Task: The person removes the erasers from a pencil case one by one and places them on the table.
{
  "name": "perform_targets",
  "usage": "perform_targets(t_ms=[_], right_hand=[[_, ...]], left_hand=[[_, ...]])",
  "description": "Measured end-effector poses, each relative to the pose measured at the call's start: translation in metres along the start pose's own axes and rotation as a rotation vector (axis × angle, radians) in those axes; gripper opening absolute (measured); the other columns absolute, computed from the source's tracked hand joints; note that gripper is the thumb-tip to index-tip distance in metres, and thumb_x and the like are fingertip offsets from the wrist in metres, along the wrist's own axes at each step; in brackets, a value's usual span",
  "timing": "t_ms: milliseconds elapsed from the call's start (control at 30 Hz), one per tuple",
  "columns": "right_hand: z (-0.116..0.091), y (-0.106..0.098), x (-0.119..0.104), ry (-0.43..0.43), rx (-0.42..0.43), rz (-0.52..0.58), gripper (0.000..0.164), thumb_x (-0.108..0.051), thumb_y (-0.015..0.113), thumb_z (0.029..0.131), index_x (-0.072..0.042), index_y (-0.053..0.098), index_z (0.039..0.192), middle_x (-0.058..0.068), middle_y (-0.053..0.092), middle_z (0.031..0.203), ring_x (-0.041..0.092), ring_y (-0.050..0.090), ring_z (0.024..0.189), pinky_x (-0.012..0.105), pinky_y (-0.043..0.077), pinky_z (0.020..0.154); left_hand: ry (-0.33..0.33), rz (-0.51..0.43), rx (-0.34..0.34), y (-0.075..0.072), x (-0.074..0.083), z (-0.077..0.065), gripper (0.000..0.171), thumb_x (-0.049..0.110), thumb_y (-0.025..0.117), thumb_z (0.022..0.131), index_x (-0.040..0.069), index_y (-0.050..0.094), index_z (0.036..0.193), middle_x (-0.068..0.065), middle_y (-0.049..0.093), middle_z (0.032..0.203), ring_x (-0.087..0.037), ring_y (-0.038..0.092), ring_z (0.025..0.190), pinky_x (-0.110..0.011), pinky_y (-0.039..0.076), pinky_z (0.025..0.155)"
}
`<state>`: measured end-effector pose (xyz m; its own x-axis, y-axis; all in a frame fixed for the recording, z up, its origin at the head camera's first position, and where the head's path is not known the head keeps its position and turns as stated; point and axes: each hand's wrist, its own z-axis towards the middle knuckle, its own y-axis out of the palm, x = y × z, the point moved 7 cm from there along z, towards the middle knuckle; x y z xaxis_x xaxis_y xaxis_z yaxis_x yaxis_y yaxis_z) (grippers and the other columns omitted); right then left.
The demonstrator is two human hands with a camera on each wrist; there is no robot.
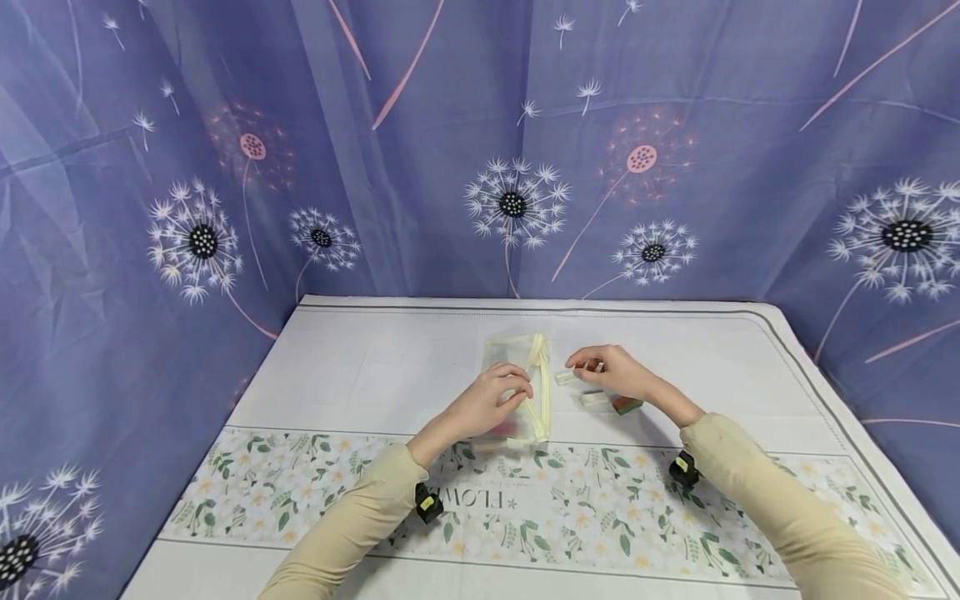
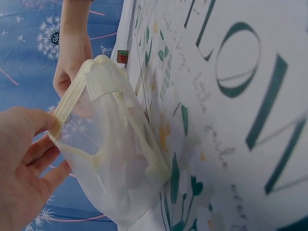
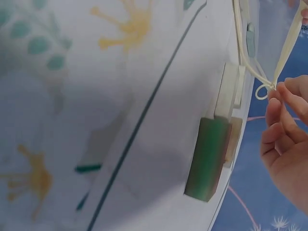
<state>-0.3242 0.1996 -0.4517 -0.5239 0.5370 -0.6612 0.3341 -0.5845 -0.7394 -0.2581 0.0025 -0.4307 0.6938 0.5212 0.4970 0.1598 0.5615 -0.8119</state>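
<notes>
Pinching the pale yellow trim of a mesh pouch (image 2: pixel 115 144), the person's left hand (image 1: pixel 495 398) has thumb and fingers bent close at the edge. Pouch is whitish, see-through netting, soft and creased, bordered in pale yellow (image 1: pixel 546 392), with a small cord loop (image 3: pixel 261 92) at one corner; mouth gapes in left wrist view. Something reddish (image 1: pixel 504 429) shows through its lower part, too hazy to identify. It sits mid-table on the white tablecloth (image 1: pixel 390 375), lower edge by the floral band (image 1: pixel 570 517). Right hand (image 1: pixel 617 371) is just right of it, fingers bent, thumb near the index finger; cannot tell if it holds anything or touches the loop. By that hand: a white block (image 1: pixel 566 377), another white block (image 1: pixel 595 399), and a green block (image 1: pixel 627 406) with a reddish-brown side, all small, smooth, straight-edged. Black wrist device (image 1: pixel 429 504) under each sleeve; sleeves (image 1: pixel 757 483) beige. Blue-purple curtain (image 1: pixel 420 192) with dandelion print behind.
</notes>
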Motion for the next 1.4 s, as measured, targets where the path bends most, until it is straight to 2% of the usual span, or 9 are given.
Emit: perform_targets(t_ms=[333,667,967,1400], right_hand=[[0.008,0.012,-0.005,-0.040,-0.055,0.026,0.026,-0.011,0.060,0.096,0.001,0.065,0.119,0.016,0.070,0.097,0.016,0.064,0.077,0.025,0.053,0.059],[0.011,0.023,-0.011,-0.039,-0.083,0.046,0.026,-0.011,0.063,0.094,-0.001,0.066,0.118,0.011,0.071,0.096,0.013,0.064,0.078,0.024,0.055,0.066],[0.018,0.033,-0.015,-0.038,-0.114,0.097,0.029,-0.019,0.069,0.091,-0.003,0.070,0.115,0.011,0.073,0.101,0.009,0.065,0.081,0.023,0.056,0.070],[0.022,0.052,-0.028,-0.048,-0.219,0.077,0.025,-0.017,0.065,0.092,-0.012,0.070,0.116,0.003,0.072,0.098,0.011,0.066,0.081,0.023,0.057,0.072]], left_hand=[[-0.018,-0.001,-0.014,0.001,-0.001,0.001,0.017,0.016,0.055,0.100,0.009,0.070,0.103,-0.008,0.061,0.123,-0.021,0.053,0.120,-0.036,0.048,0.102],[-0.026,-0.015,-0.025,0.003,-0.002,0.000,0.017,0.016,0.056,0.099,0.009,0.070,0.104,-0.008,0.061,0.124,-0.021,0.052,0.121,-0.036,0.049,0.101],[-0.013,0.000,-0.014,0.001,0.000,0.001,0.017,0.016,0.056,0.099,0.009,0.070,0.103,-0.009,0.061,0.124,-0.022,0.053,0.121,-0.037,0.049,0.102],[-0.016,-0.004,-0.002,0.001,0.000,-0.001,0.017,0.016,0.056,0.099,0.011,0.071,0.105,-0.006,0.061,0.124,-0.020,0.053,0.120,-0.036,0.048,0.102]])
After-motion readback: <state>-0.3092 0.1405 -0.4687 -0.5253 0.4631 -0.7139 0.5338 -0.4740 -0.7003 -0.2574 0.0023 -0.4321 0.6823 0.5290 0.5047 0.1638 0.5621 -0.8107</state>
